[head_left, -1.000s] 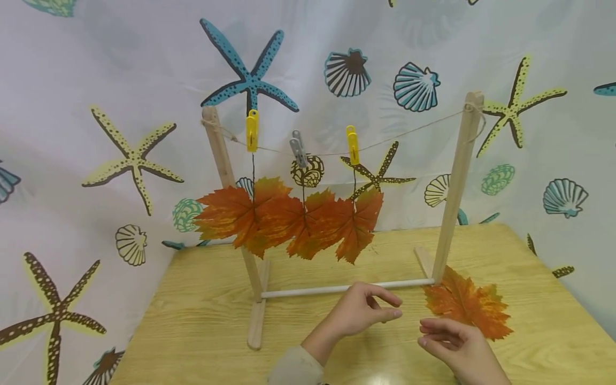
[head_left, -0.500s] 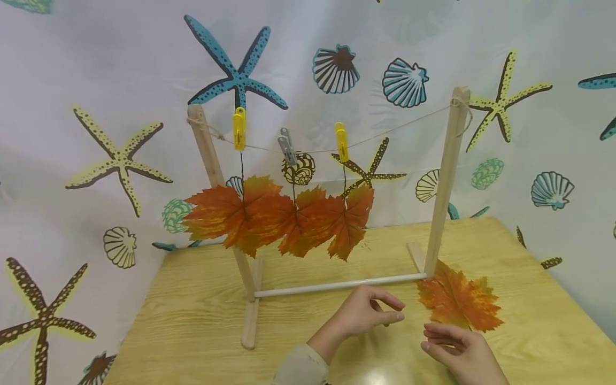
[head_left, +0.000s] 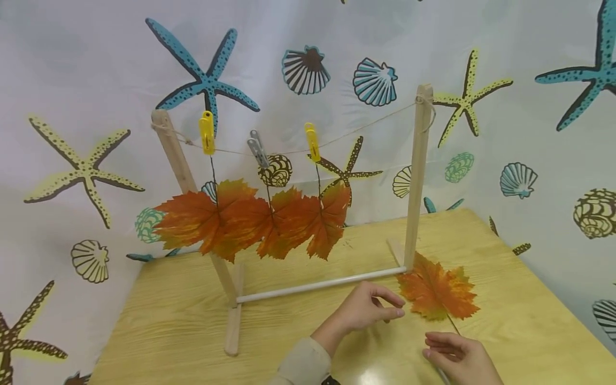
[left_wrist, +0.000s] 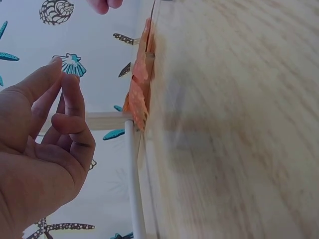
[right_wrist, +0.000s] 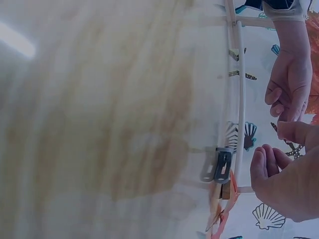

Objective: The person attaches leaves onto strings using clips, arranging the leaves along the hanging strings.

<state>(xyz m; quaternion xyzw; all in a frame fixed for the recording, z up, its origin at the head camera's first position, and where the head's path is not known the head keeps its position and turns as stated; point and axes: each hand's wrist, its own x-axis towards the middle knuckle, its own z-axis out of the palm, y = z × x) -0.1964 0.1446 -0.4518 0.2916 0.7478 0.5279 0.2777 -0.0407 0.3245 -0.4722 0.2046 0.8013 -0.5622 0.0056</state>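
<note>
My left hand [head_left: 363, 307] hovers over the table in front of the rack's white rod [head_left: 322, 285], fingers loosely bent and holding nothing. To its right is my right hand [head_left: 462, 359], also loosely curled with nothing in it. Between and behind them, an orange maple leaf [head_left: 438, 291] lies by the foot of the right post, its dark stem pointing toward my right hand. A grey clothespin [right_wrist: 223, 164] shows beside that leaf's stem end in the right wrist view; the head view has it mostly hidden under the right hand.
A wooden rack with a right post [head_left: 417, 176] and left post [head_left: 175, 155] carries a sagging string [head_left: 366, 127]. Three leaves hang from it by yellow clothespins [head_left: 207, 133] and a grey one [head_left: 258, 148]. Behind the table [head_left: 163, 321] is a cloth printed with shells and starfish.
The head view has turned right, so the rack and leaves sit farther left. Both hands have shifted right relative to the rack, and the loose leaf's stem now shows. Nothing was picked up.
</note>
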